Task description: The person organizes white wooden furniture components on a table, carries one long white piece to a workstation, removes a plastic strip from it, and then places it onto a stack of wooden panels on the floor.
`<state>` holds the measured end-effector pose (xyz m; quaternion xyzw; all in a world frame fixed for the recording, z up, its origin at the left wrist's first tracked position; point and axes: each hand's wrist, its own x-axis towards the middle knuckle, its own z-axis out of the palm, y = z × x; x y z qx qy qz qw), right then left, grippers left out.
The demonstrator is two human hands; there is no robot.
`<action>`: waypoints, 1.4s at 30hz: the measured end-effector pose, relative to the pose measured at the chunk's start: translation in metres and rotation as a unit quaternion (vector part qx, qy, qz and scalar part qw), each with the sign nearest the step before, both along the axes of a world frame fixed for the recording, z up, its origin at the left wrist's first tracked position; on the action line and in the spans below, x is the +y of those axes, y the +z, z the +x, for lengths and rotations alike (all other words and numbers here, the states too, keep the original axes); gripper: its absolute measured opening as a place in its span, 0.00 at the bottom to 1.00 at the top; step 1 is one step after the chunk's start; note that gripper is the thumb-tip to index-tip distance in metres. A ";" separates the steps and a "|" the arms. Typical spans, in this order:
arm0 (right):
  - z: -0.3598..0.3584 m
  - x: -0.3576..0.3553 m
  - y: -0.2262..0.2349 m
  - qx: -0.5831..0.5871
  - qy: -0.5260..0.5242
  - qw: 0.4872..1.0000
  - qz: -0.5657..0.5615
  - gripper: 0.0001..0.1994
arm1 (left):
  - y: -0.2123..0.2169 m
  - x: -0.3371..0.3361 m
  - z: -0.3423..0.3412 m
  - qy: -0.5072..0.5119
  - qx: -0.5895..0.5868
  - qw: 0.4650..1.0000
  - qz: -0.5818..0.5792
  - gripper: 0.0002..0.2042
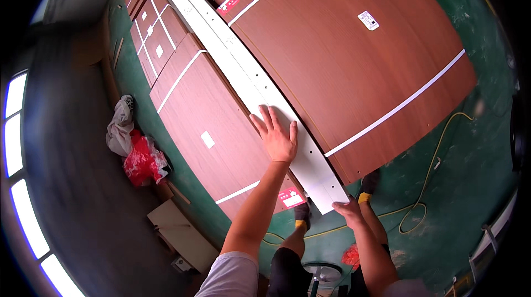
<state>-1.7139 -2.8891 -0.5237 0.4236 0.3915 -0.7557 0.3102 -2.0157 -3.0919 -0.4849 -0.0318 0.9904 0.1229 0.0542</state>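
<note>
A long white board [251, 78] with small dark holes lies between two stacks of brown wood-grain panels. My left hand [278, 139] rests on its top face, fingers stretched and spread. At the board's near end, my right hand [348, 210] grips the corner, thumb on top; its other fingers are hidden underneath. The larger panel stack [354, 70] is to the right, bound with white straps and bearing a small white label. Another strapped panel stack [210, 109] sits to the left, with a red-and-white label [291, 197] near its front corner.
More strapped panels [149, 37] stand at the far left. A red plastic bag [145, 158] and a whitish bag [120, 128] lie by the left wall. A yellow hose [423, 197] loops over the green floor. Behind my legs is a round-based stand [323, 269]; a pale box [180, 230] sits lower left.
</note>
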 end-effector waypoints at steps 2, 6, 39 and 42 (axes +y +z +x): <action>0.005 0.005 -0.010 -0.044 -0.025 0.998 -0.039 0.29 | -0.005 0.000 0.000 0.003 0.016 0.999 0.038 0.39; -0.002 -0.006 -0.016 -0.044 -0.125 0.985 -0.107 0.33 | -0.017 -0.031 -0.015 0.068 0.091 0.940 0.323 0.45; -0.033 -0.047 -0.015 0.014 -0.220 0.975 -0.009 0.22 | -0.018 -0.023 -0.079 0.009 -0.009 0.999 -0.051 0.38; -0.042 -0.058 -0.017 0.020 -0.216 0.976 0.008 0.20 | -0.018 -0.033 -0.090 0.008 0.008 0.998 -0.058 0.38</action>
